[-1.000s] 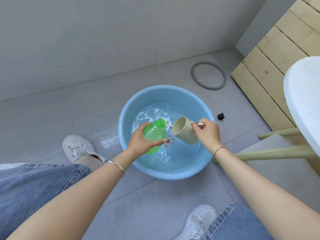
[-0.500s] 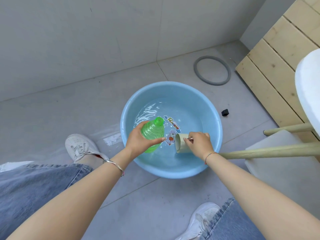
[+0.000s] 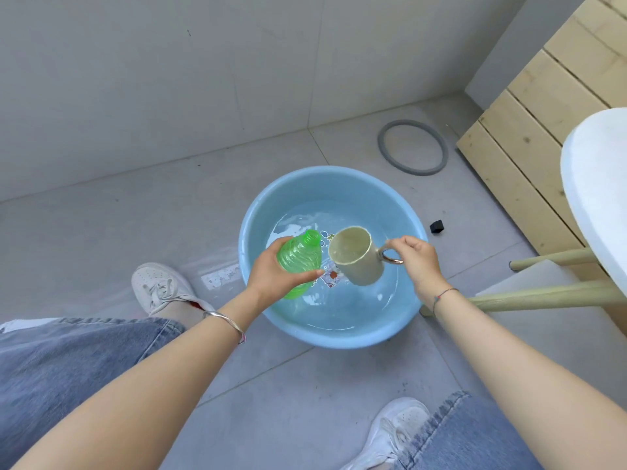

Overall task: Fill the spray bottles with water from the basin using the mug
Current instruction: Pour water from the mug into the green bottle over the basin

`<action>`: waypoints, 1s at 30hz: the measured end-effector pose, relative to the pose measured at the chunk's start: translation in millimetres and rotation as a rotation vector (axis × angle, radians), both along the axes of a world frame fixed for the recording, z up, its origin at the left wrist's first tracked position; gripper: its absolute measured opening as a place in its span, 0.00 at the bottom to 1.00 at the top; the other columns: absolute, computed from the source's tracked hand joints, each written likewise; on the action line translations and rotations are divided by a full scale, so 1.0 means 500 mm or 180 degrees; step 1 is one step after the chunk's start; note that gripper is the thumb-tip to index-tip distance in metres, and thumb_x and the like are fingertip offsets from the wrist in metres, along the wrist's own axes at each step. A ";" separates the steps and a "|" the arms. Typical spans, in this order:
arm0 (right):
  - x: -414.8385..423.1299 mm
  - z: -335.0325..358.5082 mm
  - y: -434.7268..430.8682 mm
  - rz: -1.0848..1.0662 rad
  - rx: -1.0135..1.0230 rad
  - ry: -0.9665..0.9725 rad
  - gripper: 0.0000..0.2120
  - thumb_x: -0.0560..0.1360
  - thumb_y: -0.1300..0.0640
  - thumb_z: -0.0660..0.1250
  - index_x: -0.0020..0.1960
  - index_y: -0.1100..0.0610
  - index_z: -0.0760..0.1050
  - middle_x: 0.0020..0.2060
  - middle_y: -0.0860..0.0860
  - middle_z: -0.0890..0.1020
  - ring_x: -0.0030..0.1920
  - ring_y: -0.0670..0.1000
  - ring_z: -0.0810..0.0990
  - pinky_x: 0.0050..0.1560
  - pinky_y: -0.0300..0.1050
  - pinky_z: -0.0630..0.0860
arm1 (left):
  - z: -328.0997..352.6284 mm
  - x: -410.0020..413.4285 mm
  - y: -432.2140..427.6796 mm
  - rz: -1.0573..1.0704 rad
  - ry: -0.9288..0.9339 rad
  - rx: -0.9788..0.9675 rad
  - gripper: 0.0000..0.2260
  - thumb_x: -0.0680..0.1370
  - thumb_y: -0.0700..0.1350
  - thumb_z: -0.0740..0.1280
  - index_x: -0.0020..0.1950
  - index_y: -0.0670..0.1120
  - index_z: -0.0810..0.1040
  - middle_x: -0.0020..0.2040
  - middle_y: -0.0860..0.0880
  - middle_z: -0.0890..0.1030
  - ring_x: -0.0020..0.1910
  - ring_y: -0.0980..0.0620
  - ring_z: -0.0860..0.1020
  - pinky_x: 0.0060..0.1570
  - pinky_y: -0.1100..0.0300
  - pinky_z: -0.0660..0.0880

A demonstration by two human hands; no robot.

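A light blue basin with water stands on the grey floor. My left hand grips a green translucent spray bottle without its cap, tilted over the water with its open neck pointing up and to the right. My right hand holds a beige mug by its handle, above the water. The mug is tilted with its mouth facing the bottle neck, a little to the right of it. A cartoon sticker shows on the basin bottom.
A grey rubber ring lies on the floor behind the basin, a small black object to its right. A white stool with wooden legs and a wooden slatted panel stand at right. My white shoes flank the basin.
My right hand dipped the mug down into the water, then lifted it out and up beside the bottle neck. The left hand has kept the bottle almost still.
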State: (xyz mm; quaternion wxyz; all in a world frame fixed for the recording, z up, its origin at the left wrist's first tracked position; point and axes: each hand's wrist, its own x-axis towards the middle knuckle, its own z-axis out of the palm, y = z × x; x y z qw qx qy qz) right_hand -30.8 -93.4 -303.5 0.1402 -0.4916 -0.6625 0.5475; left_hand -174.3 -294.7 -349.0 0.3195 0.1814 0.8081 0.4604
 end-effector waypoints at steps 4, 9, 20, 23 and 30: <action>-0.027 0.086 -0.002 -0.0106 -0.0004 0.0589 0.16 0.74 0.63 0.67 0.29 0.56 0.69 0.18 0.41 0.66 0.24 0.39 0.66 0.34 0.32 0.62 | 0.014 0.005 0.003 0.0007 0.0031 0.0058 0.37 0.59 0.58 0.82 0.65 0.54 0.74 0.58 0.55 0.80 0.59 0.53 0.78 0.62 0.53 0.75; -0.035 0.171 0.001 0.0128 0.0332 0.0965 0.22 0.72 0.59 0.72 0.29 0.54 0.61 0.25 0.47 0.61 0.27 0.44 0.64 0.33 0.31 0.64 | 0.045 0.017 0.013 -0.0015 0.0083 0.0150 0.35 0.61 0.55 0.82 0.65 0.53 0.74 0.58 0.54 0.79 0.57 0.53 0.77 0.57 0.59 0.74; -0.016 0.236 -0.019 0.0687 0.1683 0.0779 0.21 0.69 0.59 0.74 0.29 0.56 0.62 0.25 0.50 0.66 0.28 0.44 0.62 0.29 0.37 0.59 | 0.069 0.040 0.031 -0.0096 0.0203 0.0266 0.33 0.59 0.57 0.82 0.61 0.56 0.75 0.54 0.58 0.80 0.56 0.55 0.78 0.57 0.56 0.75; -0.011 0.240 -0.026 0.0718 0.2032 0.0606 0.21 0.69 0.58 0.74 0.29 0.54 0.62 0.24 0.47 0.65 0.27 0.44 0.62 0.29 0.35 0.58 | 0.071 0.044 0.033 -0.0104 0.0253 0.0253 0.34 0.59 0.58 0.82 0.62 0.56 0.75 0.56 0.57 0.80 0.57 0.55 0.77 0.59 0.56 0.74; -0.014 0.250 -0.032 0.1013 0.2948 0.0551 0.18 0.66 0.56 0.71 0.30 0.54 0.61 0.25 0.44 0.64 0.33 0.50 0.63 0.38 0.43 0.60 | 0.069 0.050 0.036 -0.0122 0.0308 0.0222 0.35 0.60 0.57 0.82 0.63 0.54 0.75 0.58 0.56 0.79 0.58 0.54 0.76 0.60 0.57 0.73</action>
